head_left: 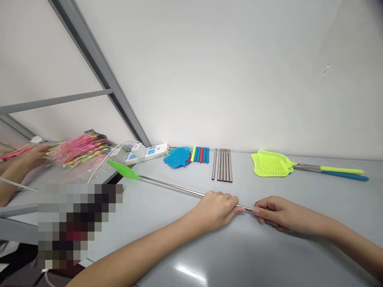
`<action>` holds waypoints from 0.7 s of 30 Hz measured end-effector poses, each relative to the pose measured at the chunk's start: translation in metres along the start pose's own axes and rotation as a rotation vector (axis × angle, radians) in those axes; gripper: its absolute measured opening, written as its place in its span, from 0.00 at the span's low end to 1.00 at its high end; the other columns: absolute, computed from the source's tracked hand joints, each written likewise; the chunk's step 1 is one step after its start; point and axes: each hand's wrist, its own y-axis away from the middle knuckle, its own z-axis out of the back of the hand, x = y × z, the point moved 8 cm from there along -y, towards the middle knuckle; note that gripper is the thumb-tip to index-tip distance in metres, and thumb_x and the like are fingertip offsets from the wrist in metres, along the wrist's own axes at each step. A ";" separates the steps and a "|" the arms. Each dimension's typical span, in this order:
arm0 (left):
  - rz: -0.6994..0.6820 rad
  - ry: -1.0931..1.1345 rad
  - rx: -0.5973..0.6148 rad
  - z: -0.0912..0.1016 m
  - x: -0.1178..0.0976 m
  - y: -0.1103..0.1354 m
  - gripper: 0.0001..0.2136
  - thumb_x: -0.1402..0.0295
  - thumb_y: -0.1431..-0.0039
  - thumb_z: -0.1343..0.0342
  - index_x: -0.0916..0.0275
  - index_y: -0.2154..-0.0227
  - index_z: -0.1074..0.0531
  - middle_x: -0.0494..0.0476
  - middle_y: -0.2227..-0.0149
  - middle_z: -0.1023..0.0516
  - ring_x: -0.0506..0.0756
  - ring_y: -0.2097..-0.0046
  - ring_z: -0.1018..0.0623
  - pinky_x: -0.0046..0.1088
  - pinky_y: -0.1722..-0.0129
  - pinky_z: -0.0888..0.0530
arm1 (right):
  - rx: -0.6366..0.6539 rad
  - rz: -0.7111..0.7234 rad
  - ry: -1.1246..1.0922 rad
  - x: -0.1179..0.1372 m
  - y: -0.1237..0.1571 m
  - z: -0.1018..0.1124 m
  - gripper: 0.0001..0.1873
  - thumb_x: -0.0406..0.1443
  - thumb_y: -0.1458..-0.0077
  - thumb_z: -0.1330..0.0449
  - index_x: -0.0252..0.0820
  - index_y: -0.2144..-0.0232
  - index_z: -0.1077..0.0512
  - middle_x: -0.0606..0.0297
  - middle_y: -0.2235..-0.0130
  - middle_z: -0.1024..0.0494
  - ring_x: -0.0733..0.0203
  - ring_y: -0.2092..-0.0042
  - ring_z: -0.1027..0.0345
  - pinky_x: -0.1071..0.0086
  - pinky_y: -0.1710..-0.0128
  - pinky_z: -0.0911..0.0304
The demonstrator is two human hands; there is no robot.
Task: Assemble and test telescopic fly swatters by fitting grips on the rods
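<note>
Fly swatter (167, 184), one: flat bright-green plastic head, long thin steel shaft. Lies on the grey tabletop (179, 255), long axis running diagonally, head pointing far-left toward a white power strip (152, 153), shaft end toward the person. Left hand (214, 211): fingers curled closed around the shaft. Right hand (284, 213): partly closed, fingertips (255, 211) at the shaft's end; whether they grip it, cannot tell. Beyond: row of steel rods (224, 165); yellow-green plastic swatters (271, 165).
</note>
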 end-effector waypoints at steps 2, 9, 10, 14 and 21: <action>0.017 -0.004 0.010 -0.001 0.001 0.000 0.18 0.57 0.38 0.66 0.62 0.73 0.38 0.52 0.74 0.28 0.53 0.72 0.27 0.27 0.79 0.40 | -0.009 0.012 0.029 0.001 -0.003 0.002 0.23 0.53 0.46 0.54 0.40 0.76 0.37 0.74 0.82 0.47 0.70 0.80 0.55 0.75 0.82 0.57; 0.046 -0.006 0.061 0.001 0.007 -0.003 0.17 0.59 0.38 0.64 0.63 0.74 0.38 0.51 0.75 0.28 0.52 0.75 0.28 0.26 0.80 0.42 | -0.002 0.032 0.058 0.003 -0.014 0.006 0.23 0.52 0.46 0.55 0.40 0.78 0.37 0.73 0.81 0.47 0.70 0.79 0.55 0.76 0.82 0.58; 0.051 -0.003 0.071 0.001 0.008 -0.003 0.17 0.59 0.38 0.64 0.63 0.74 0.38 0.51 0.75 0.28 0.51 0.75 0.28 0.26 0.80 0.42 | -0.002 0.037 0.066 0.003 -0.016 0.007 0.23 0.52 0.45 0.55 0.40 0.78 0.37 0.73 0.81 0.47 0.69 0.79 0.55 0.75 0.82 0.58; 0.070 0.024 0.102 0.002 0.010 -0.006 0.17 0.59 0.38 0.65 0.62 0.74 0.37 0.51 0.75 0.28 0.51 0.76 0.28 0.26 0.79 0.42 | 0.005 0.051 0.086 0.000 -0.021 0.010 0.24 0.52 0.45 0.55 0.40 0.80 0.38 0.72 0.81 0.48 0.69 0.79 0.55 0.75 0.82 0.59; 0.085 0.036 0.113 0.001 0.010 -0.010 0.17 0.59 0.38 0.65 0.61 0.74 0.38 0.50 0.75 0.28 0.51 0.76 0.29 0.26 0.79 0.42 | 0.009 0.046 0.052 -0.004 -0.021 0.013 0.23 0.51 0.46 0.53 0.40 0.81 0.40 0.72 0.81 0.48 0.69 0.78 0.55 0.74 0.82 0.58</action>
